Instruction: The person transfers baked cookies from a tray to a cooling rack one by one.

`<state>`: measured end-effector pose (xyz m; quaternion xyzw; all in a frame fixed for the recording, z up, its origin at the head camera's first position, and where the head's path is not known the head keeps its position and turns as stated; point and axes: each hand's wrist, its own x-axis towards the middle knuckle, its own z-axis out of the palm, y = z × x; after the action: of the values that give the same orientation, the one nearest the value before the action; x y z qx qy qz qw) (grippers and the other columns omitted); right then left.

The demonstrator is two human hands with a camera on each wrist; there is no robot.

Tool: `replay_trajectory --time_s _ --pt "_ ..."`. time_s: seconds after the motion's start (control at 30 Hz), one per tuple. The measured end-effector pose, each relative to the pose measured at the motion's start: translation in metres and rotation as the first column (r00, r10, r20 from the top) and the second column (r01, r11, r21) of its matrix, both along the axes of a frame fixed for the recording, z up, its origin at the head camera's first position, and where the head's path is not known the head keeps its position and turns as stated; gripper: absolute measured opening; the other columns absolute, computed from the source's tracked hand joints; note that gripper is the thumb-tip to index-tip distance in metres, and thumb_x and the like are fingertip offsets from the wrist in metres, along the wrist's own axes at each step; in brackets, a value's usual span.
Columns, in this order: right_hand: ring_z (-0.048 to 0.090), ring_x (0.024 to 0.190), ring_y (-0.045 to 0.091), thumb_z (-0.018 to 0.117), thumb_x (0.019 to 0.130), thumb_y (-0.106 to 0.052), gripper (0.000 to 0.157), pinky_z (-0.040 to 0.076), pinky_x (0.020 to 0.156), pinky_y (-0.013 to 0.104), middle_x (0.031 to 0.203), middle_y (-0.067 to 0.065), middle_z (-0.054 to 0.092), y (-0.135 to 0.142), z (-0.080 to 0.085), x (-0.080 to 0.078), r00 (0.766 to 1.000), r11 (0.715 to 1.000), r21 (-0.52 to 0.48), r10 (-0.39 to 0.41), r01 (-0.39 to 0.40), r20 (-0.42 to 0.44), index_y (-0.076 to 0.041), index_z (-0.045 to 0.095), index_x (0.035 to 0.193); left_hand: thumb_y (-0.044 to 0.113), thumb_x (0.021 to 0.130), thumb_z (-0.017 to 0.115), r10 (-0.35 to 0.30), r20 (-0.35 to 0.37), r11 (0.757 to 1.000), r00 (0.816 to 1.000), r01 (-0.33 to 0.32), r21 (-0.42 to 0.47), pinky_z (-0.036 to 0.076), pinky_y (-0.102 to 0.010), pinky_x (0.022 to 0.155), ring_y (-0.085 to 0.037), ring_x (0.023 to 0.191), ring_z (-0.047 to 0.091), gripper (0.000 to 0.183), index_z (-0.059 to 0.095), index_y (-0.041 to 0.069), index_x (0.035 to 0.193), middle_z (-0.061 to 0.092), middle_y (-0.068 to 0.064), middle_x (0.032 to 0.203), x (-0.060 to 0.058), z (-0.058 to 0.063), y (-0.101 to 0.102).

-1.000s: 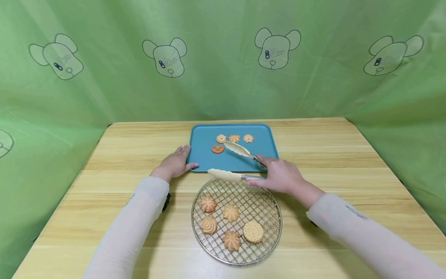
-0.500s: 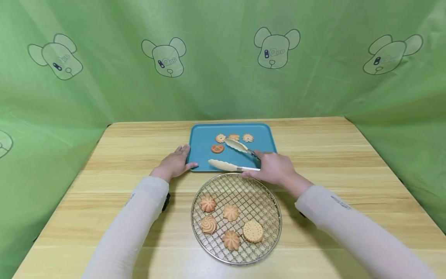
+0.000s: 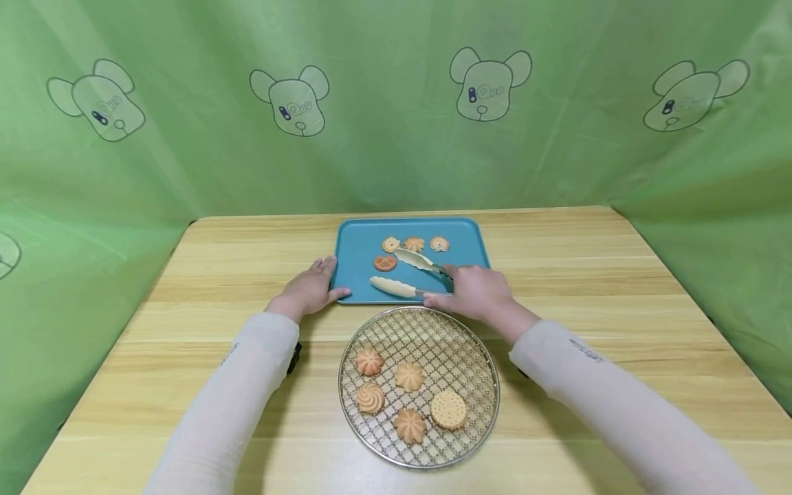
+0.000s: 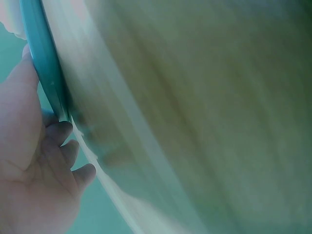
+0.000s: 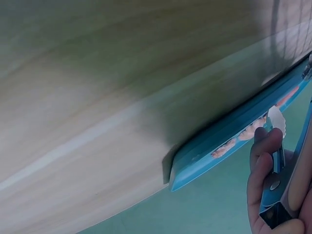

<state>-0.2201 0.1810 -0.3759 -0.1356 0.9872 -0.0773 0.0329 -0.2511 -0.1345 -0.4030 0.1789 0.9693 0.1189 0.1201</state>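
Observation:
My right hand grips metal tongs with cream scalloped tips, which stand spread over the blue tray. Between and just left of the tips lies a brown pretzel-shaped cookie. Behind it sit a ring cookie, a flower-shaped cookie and another ring cookie in a row. In the right wrist view, fingers wrap the tongs' handle. My left hand rests at the tray's left edge, its thumb on the front-left corner; the left wrist view shows the fingers against the tray's rim.
A round wire rack stands in front of the tray, holding several cookies, among them a round dotted cookie and a swirl cookie. Beneath is a wooden table. A green curtain hangs behind it.
My right hand has moved left and away from me, bringing the lower tong tip from above the rack's far edge to above the tray. My left hand keeps its place.

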Motion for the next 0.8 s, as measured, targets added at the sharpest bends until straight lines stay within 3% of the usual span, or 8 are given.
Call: replay_trajectory --time_s 0.2,0.8 --pt "0.064 0.092 0.034 0.057 0.077 -0.073 0.089 0.052 0.059 0.041 0.107 0.014 0.067 -0.006 0.0 -0.004 1.0 1.0 0.006 -0.001 0.001 -0.004 -0.009 0.049 0.139 0.05 0.097 0.047 0.0 -0.001 1.0 1.0 0.0 -0.006 0.014 -0.046 0.115 -0.037 0.142 0.01 0.084 0.01 -0.003 0.15 0.011 -0.018 0.156 0.001 0.001 0.001" --pt "0.06 0.074 0.025 0.06 0.079 -0.07 0.079 0.048 0.053 0.036 0.08 0.004 0.064 -0.014 0.002 -0.01 1.0 0.999 0.034 -0.014 0.015 -0.017 -0.013 0.057 0.133 0.051 0.097 0.046 0.002 0.008 1.0 1.0 -0.002 -0.009 0.012 -0.045 0.115 -0.036 0.142 0.009 0.084 0.008 -0.003 0.15 0.01 -0.018 0.156 -0.002 -0.002 0.0"
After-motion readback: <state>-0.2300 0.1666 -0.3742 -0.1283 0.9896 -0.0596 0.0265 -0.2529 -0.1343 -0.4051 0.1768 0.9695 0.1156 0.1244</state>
